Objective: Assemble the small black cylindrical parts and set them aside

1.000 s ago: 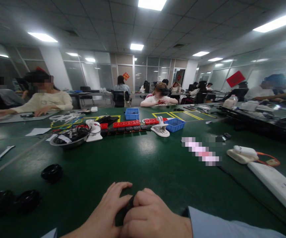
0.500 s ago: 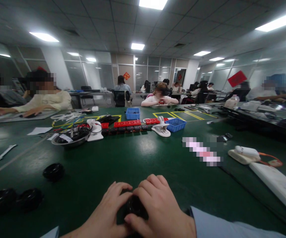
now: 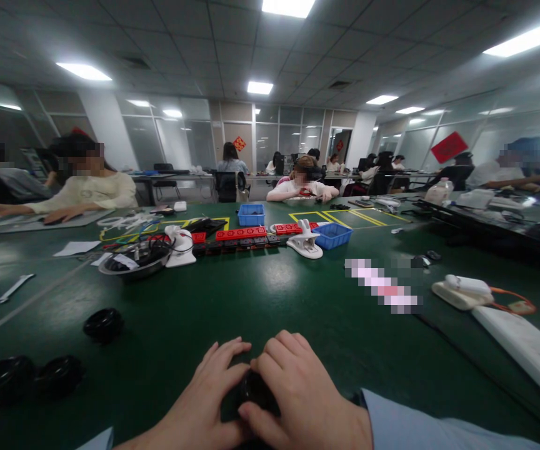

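At the near edge of the table, a glossy black round part (image 3: 251, 390) sits between my two hands, mostly covered by them. My right hand (image 3: 293, 384) is wrapped over its top and right side, thumb at the front. Around its left side curves my left hand (image 3: 209, 394), thumb and fingers bent against it; their exact contact is partly hidden. To the left lie three similar glossy black ring-shaped parts: one farther back (image 3: 104, 325), one nearer (image 3: 59, 376), and a larger one (image 3: 2, 381) beside it.
Across the table stand a metal bowl (image 3: 134, 265) of cables, a row of red parts (image 3: 240, 233), white clamps (image 3: 305, 240) and blue baskets (image 3: 333, 236). A wrench (image 3: 14, 289) lies left, a white power bank (image 3: 462, 294) right. Co-workers sit around.
My left fingers have lifted and straightened slightly at the far side of the black part. My right hand stays over it, barely shifted. The view has moved very slightly.
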`<control>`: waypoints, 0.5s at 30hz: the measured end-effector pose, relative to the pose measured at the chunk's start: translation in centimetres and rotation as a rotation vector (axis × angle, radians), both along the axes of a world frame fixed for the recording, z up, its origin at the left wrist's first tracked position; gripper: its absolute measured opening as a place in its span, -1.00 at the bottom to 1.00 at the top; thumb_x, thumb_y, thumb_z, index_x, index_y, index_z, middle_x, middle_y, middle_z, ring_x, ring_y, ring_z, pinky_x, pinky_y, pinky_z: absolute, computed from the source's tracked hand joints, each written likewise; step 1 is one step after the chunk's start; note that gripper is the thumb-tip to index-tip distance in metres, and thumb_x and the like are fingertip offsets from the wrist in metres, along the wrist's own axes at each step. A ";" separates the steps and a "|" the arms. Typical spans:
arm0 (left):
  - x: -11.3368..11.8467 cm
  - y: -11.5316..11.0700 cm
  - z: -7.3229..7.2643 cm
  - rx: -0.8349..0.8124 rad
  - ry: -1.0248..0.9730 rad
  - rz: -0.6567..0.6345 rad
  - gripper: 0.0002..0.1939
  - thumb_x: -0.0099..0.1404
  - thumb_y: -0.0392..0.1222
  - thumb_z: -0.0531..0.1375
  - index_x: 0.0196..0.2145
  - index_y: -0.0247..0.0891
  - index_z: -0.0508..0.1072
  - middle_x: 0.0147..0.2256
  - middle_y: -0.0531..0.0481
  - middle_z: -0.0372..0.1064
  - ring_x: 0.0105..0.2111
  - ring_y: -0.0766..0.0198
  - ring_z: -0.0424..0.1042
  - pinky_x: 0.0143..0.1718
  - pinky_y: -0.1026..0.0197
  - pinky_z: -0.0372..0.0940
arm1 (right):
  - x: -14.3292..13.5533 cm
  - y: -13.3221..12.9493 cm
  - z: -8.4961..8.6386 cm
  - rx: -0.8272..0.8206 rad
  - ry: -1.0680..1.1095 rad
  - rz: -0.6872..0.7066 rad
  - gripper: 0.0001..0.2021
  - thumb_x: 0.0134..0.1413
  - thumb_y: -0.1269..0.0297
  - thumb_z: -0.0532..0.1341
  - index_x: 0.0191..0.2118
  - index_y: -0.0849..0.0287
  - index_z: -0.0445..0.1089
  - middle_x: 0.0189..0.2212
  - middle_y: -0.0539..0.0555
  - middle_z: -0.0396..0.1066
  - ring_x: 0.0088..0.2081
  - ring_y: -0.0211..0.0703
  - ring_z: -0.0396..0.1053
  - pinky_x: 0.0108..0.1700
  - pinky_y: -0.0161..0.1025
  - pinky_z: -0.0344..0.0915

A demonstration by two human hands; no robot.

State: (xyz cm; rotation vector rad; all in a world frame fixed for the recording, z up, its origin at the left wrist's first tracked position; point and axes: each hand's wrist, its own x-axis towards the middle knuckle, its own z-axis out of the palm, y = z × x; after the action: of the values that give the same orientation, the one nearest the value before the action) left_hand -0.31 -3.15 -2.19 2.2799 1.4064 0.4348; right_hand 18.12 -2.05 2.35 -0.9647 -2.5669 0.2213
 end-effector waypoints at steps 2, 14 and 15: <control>0.0 -0.1 0.1 0.000 -0.001 0.006 -0.46 -0.02 -0.25 0.22 -0.02 -0.06 0.34 0.13 -0.09 0.11 0.15 -0.08 0.02 0.14 -0.29 -0.20 | 0.0 0.1 -0.1 0.003 0.007 0.020 -0.82 -0.06 0.18 0.18 -0.37 0.20 0.30 -0.36 0.06 0.30 -0.31 -0.14 0.15 -0.21 -0.17 0.12; 0.2 -0.2 0.4 -0.050 -0.026 0.018 -0.42 0.00 -0.21 0.25 0.02 -0.02 0.31 0.16 -0.09 0.06 0.16 -0.12 -0.02 0.12 -0.32 -0.20 | 0.3 0.6 0.0 -0.021 0.044 0.287 -0.69 -0.25 0.44 0.10 -0.25 0.20 0.33 -0.27 0.02 0.40 -0.32 -0.17 0.16 -0.29 -0.22 0.08; 0.2 -0.2 0.3 -0.046 -0.021 0.016 -0.43 0.00 -0.20 0.26 0.02 -0.01 0.31 0.16 -0.08 0.06 0.16 -0.13 -0.02 0.12 -0.33 -0.21 | 0.3 0.7 0.0 -0.024 0.064 0.304 -0.70 -0.26 0.44 0.10 -0.27 0.20 0.34 -0.27 0.00 0.41 -0.33 -0.18 0.15 -0.30 -0.22 0.07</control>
State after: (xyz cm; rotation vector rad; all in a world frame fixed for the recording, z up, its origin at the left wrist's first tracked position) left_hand -0.14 -3.34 -1.85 2.2227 1.4111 0.4266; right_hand 18.43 -1.34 2.30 -0.5609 -2.6462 0.3600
